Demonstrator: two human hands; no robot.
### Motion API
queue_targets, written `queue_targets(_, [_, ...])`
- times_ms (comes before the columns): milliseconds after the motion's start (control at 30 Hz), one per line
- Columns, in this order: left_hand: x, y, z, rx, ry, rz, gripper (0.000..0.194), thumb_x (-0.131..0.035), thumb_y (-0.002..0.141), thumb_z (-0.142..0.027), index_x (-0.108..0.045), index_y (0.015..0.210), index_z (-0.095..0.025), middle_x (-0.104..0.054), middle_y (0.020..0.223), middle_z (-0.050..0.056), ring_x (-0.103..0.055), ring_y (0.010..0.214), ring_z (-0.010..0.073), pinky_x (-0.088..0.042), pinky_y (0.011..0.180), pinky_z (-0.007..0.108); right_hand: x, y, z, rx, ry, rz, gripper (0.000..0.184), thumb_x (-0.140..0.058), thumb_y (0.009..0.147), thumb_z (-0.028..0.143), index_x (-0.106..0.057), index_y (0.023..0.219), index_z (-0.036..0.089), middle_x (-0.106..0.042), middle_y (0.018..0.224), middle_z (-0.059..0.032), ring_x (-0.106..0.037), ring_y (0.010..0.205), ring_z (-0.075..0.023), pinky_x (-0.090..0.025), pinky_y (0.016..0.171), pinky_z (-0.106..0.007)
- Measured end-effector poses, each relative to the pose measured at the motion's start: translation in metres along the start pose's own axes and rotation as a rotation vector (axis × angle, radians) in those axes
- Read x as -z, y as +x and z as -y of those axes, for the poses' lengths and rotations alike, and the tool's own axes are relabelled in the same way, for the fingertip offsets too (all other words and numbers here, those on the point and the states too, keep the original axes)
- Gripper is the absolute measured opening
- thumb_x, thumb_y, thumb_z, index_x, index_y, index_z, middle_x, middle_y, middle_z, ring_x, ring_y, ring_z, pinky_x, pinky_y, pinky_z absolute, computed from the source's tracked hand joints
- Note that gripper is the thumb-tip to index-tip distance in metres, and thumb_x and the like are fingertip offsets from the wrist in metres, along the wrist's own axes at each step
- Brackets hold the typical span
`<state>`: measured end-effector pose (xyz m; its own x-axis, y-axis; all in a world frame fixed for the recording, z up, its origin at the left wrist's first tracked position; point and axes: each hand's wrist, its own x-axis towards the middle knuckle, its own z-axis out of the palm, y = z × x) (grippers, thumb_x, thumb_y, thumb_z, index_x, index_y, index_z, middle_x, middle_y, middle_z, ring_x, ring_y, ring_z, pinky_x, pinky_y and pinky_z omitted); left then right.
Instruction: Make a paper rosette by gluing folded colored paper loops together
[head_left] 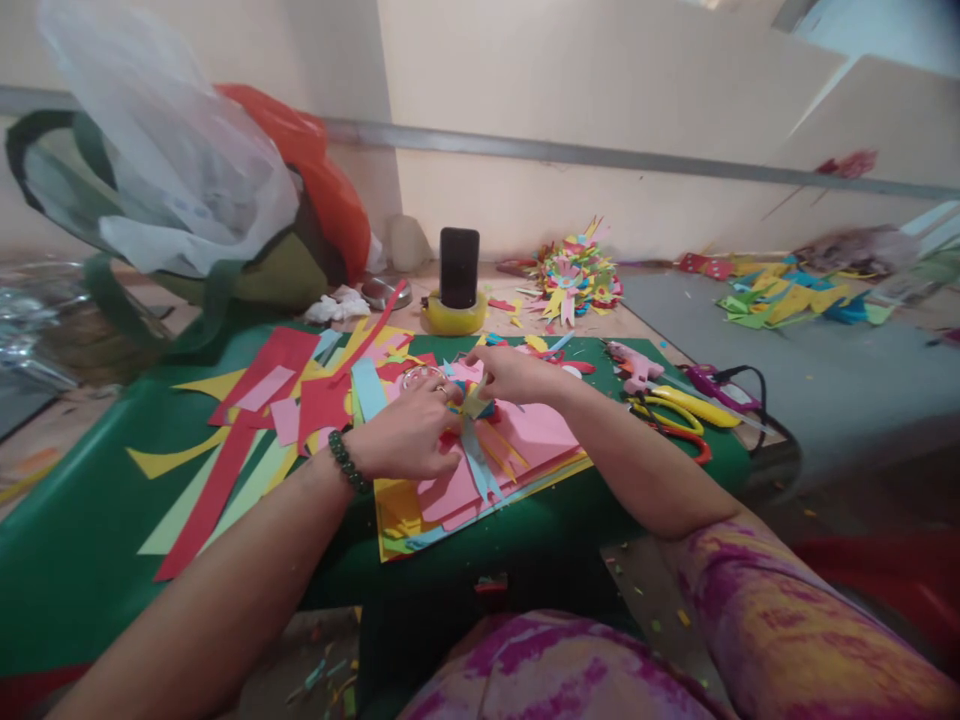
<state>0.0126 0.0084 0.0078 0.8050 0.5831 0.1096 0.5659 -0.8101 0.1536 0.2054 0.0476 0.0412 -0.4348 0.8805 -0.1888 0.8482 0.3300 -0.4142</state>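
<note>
My right hand (517,375) pinches a small pale yellow-green paper piece (475,404) above the pile. My left hand (412,430), with a dark beaded bracelet at the wrist, hovers over the same spot. Its thumb is apart from its bent fingers, whose tips are close to the colored scraps. A light blue paper strip (474,455) with a notched end hangs down between the hands. Beneath them lie pink paper sheets (536,432) on top of yellow paper (397,505). Part of a round clear item (420,377) shows behind my left hand.
Red paper strips (217,500) and other cut paper spread to the left on a green cover (75,540). At right lie scissors (679,415), a yellow cutter (697,405) and a pink glue gun (636,368). Behind stand a phone (459,265) and a paper-flower heap (577,280).
</note>
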Motion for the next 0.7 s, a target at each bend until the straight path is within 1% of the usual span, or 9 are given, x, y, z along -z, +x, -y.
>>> queue_targets(67, [0.000, 0.001, -0.001, -0.008, 0.007, 0.006, 0.019, -0.062, 0.075, -0.028, -0.074, 0.090, -0.024, -0.063, 0.104, 0.009, -0.050, 0.105, 0.0299, -0.033, 0.105, 0.049, -0.003, 0.002, 0.000, -0.008, -0.033, -0.018, 0.058, -0.062, 0.081, 0.007, -0.051, 0.137, 0.014, -0.072, 0.093, -0.0062, -0.065, 0.072, -0.0148, -0.047, 0.063, -0.022])
queue_targets(133, [0.000, 0.002, -0.001, -0.010, 0.004, 0.016, 0.019, -0.061, 0.075, -0.027, -0.073, 0.090, -0.023, -0.065, 0.102, 0.009, -0.050, 0.105, 0.0299, -0.033, 0.105, 0.049, -0.004, 0.003, 0.000, -0.017, -0.056, -0.020, 0.060, -0.063, 0.081, 0.008, -0.050, 0.139, 0.013, -0.072, 0.097, -0.0081, -0.066, 0.073, -0.0158, -0.048, 0.063, -0.023])
queue_targets(267, [-0.002, 0.004, 0.000, -0.013, -0.015, 0.049, 0.015, -0.060, 0.073, -0.023, -0.070, 0.084, -0.022, -0.065, 0.096, 0.008, -0.050, 0.102, 0.0291, -0.036, 0.102, 0.048, -0.004, 0.003, -0.001, -0.028, -0.060, 0.007, 0.063, -0.063, 0.081, 0.010, -0.047, 0.142, 0.013, -0.072, 0.098, -0.0088, -0.068, 0.074, -0.0179, -0.048, 0.061, -0.024])
queue_targets(400, [-0.003, 0.005, 0.001, 0.006, -0.010, 0.024, 0.013, -0.062, 0.070, -0.023, -0.069, 0.080, -0.021, -0.061, 0.105, 0.010, -0.050, 0.102, 0.0299, -0.037, 0.102, 0.049, -0.007, 0.006, -0.003, -0.018, -0.043, 0.005, 0.064, -0.065, 0.080, 0.009, -0.048, 0.142, 0.013, -0.071, 0.106, -0.0102, -0.068, 0.080, -0.0183, -0.048, 0.063, -0.023])
queue_targets(500, [-0.003, 0.004, 0.001, 0.005, -0.012, 0.016, 0.014, -0.061, 0.071, -0.023, -0.070, 0.081, -0.022, -0.060, 0.107, 0.010, -0.048, 0.103, 0.0304, -0.036, 0.102, 0.050, -0.008, 0.009, -0.005, -0.001, -0.029, 0.006, 0.063, -0.065, 0.080, 0.006, -0.049, 0.140, 0.014, -0.072, 0.105, -0.0095, -0.068, 0.081, -0.0176, -0.048, 0.065, -0.023])
queue_targets(600, [-0.003, 0.003, 0.001, 0.002, -0.015, 0.009, 0.016, -0.060, 0.072, -0.023, -0.072, 0.082, -0.023, -0.060, 0.106, 0.009, -0.048, 0.103, 0.0302, -0.035, 0.103, 0.051, -0.003, 0.010, -0.010, 0.013, -0.016, -0.028, 0.060, -0.067, 0.078, 0.005, -0.053, 0.135, 0.013, -0.071, 0.105, -0.0090, -0.067, 0.082, -0.0163, -0.047, 0.067, -0.022])
queue_targets(700, [-0.001, 0.002, 0.001, -0.003, -0.020, 0.003, 0.019, -0.059, 0.072, -0.023, -0.074, 0.085, -0.024, -0.061, 0.107, 0.009, -0.049, 0.101, 0.0293, -0.034, 0.103, 0.051, 0.007, 0.007, -0.015, -0.007, 0.051, -0.086, 0.059, -0.067, 0.079, 0.006, -0.052, 0.135, 0.013, -0.071, 0.098, -0.0064, -0.063, 0.074, -0.0137, -0.045, 0.062, -0.022])
